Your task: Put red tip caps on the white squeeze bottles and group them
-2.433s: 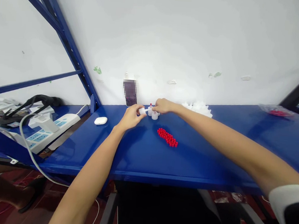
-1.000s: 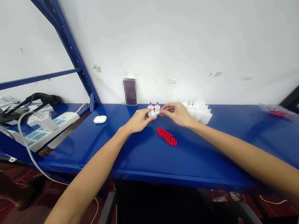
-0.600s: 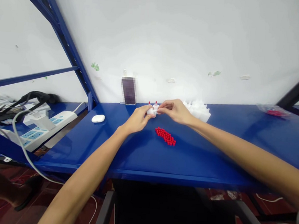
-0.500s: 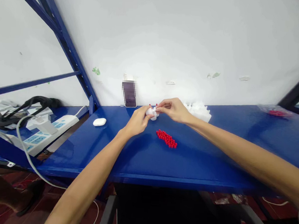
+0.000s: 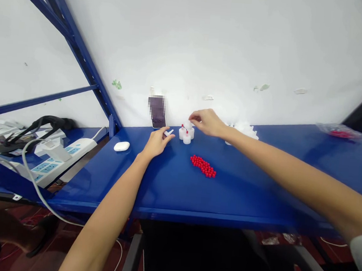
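My left hand [image 5: 160, 141] is closed on a small white nozzle-shaped piece [image 5: 168, 132] above the blue table. Right of it, several small white bottles [image 5: 186, 139] with red tips stand upright in a tight group. My right hand [image 5: 202, 119] is pinched just above and behind that group; a whitish thing shows under its fingertips, too blurred to tell whether it is held. Small red caps [image 5: 203, 166] lie in a patch in front of the bottles. A pile of white translucent pieces [image 5: 246, 129] sits behind my right forearm.
On the blue table [image 5: 170, 193] are a white oval case [image 5: 121, 146], a phone [image 5: 158, 112] against the wall and a plastic bag [image 5: 338, 131] with red pieces. A power strip [image 5: 63, 159] lies left, beyond the blue frame.
My hands have moved apart: the left went left and slightly down with a white piece, the right went up. The bottle group between them is now uncovered.
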`<act>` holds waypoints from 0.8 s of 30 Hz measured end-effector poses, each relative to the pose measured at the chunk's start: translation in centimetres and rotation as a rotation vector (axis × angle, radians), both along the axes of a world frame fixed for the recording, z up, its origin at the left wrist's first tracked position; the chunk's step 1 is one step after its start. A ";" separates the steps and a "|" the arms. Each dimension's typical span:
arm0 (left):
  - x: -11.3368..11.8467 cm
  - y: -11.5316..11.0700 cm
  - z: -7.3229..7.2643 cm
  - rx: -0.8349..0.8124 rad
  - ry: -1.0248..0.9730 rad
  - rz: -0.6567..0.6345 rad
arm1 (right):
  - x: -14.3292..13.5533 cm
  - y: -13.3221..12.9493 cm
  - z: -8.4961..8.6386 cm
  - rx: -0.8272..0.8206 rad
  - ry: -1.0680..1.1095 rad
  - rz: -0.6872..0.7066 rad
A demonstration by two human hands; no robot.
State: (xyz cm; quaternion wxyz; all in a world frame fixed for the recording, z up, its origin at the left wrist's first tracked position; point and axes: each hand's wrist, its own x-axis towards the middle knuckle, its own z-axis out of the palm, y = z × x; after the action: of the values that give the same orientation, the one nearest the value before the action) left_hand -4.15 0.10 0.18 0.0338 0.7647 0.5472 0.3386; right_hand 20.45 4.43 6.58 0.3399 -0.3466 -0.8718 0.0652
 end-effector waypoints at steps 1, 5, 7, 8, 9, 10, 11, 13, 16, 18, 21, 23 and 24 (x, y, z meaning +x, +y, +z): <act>-0.1 0.0 -0.1 -0.001 0.015 -0.004 | -0.4 0.2 0.2 0.020 -0.053 0.020; 0.2 -0.3 -0.1 0.011 0.069 0.001 | -1.8 0.8 -0.5 0.044 -0.237 0.077; 0.3 -0.3 0.0 0.027 0.066 0.028 | -2.2 1.0 -1.1 0.046 -0.308 0.079; 0.4 -0.4 0.1 0.028 0.052 0.033 | -2.3 1.0 -1.3 0.047 -0.339 0.078; 0.4 -0.4 0.1 0.017 0.026 0.032 | -2.3 1.0 -1.4 0.047 -0.363 0.076; 0.5 -0.4 0.2 -0.006 -0.011 0.026 | -2.2 0.8 -1.3 0.046 -0.375 0.069; 0.5 -0.5 0.2 -0.038 -0.053 0.018 | -1.8 0.6 -1.1 0.045 -0.372 0.057; 0.6 -0.5 0.3 -0.102 -0.128 0.011 | -0.5 -0.1 0.0 0.052 -0.344 0.017; 0.8 -0.6 0.4 -0.118 -0.158 0.010 | 3.3 -1.3 2.0 0.078 -0.388 -0.089; 1.0 -0.7 0.5 -0.100 -0.134 -0.030 | 6.2 -2.1 2.7 0.076 -0.553 -0.144; 1.4 -0.7 0.5 -0.038 -0.017 -0.084 | 9.9 -3.0 1.9 0.204 -0.842 -0.135; 1.5 -0.7 0.6 0.019 0.076 -0.059 | 11.1 -3.1 0.6 0.322 -0.946 -0.122; 1.5 -0.7 0.6 0.034 0.105 -0.039 | 11.4 -3.1 -0.1 0.376 -0.979 -0.109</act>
State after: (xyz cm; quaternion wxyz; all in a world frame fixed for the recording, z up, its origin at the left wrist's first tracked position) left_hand -2.60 -0.62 0.78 -0.0014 0.7923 0.5275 0.3067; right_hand 31.84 1.38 6.46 -0.0480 -0.3144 -0.9059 -0.2798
